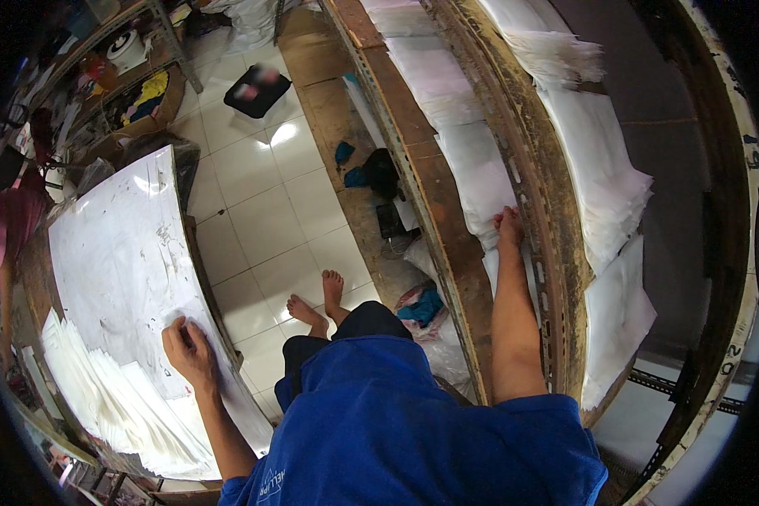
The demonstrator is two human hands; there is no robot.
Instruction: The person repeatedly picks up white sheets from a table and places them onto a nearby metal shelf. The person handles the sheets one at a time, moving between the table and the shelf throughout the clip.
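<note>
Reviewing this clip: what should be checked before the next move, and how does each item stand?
1. Right fingers at the white stack on the narrow shelf: ok, by its near end.
2. Secure hold on one sheet: cannot tell; the fingertips' contact is unclear.
3. Left fingers over the white board: ok, near its inner edge; contact cannot be told.
4. Loose sheets on the board squared up: not ok, fanned out.
5. Bare feet on the tiles: ok.

Tiled floor (pixel 244 211): pale, glossy
Cardboard box (pixel 148 124): yellow and dark cloth (pixel 153 87) inside
Square black item (pixel 257 103): on the tiles
</note>
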